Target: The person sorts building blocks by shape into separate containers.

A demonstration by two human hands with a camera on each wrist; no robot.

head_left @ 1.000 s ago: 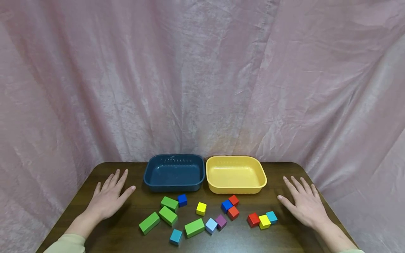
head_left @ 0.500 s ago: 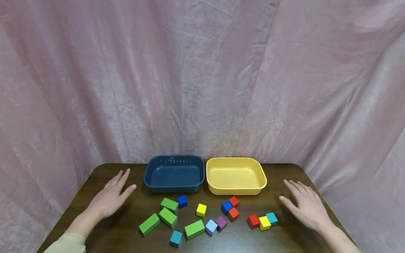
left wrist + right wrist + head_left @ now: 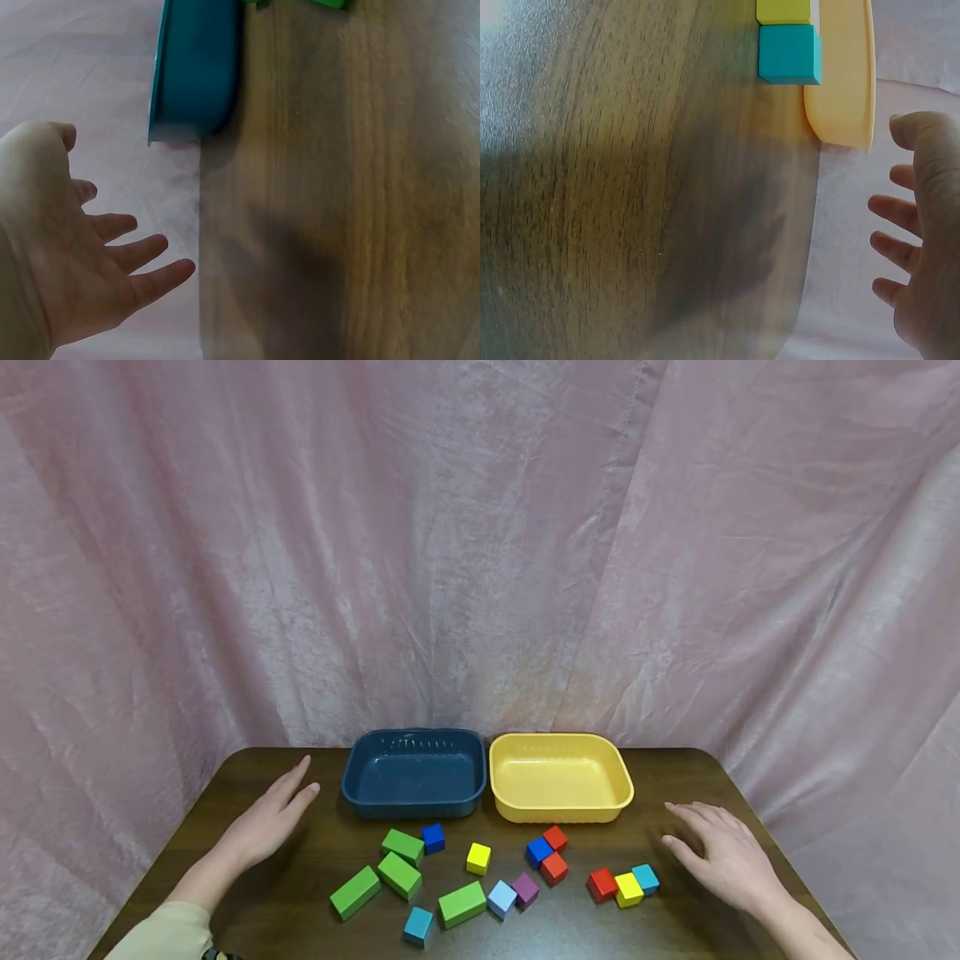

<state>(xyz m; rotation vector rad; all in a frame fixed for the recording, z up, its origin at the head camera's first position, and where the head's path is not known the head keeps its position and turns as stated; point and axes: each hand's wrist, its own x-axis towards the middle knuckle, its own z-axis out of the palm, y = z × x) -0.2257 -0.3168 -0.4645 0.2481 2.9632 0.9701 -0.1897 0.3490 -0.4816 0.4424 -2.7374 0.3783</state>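
My left hand (image 3: pixel 266 821) hovers above the table at the left, fingers extended and holding nothing; its shadow falls on the wood in the left wrist view. The dark blue tray (image 3: pixel 416 810) is to its right, and a long green block (image 3: pixel 355 892) lies nearer the front. On the other side, my right hand (image 3: pixel 723 856) is raised over the table with relaxed fingers and nothing in them. Closest to it is a light teal cube (image 3: pixel 646 878), touching a yellow cube (image 3: pixel 628 890) beside a red cube (image 3: pixel 602 885). The yellow tray (image 3: pixel 562 814) stands farther back.
Across the middle lie more green blocks (image 3: pixel 462 904), a blue cube (image 3: pixel 432 838), a yellow cube (image 3: pixel 478 858), a pale blue cube (image 3: pixel 502 898), a purple cube (image 3: pixel 526 889) and a teal cube (image 3: pixel 417 926). A pink curtain (image 3: pixel 480 543) hangs behind the table.
Both hands have turned and lifted from their flatter, spread pose. The left hand has tilted onto its side; the right hand's fingers have drawn closer together and lower. The blocks and trays stay put.
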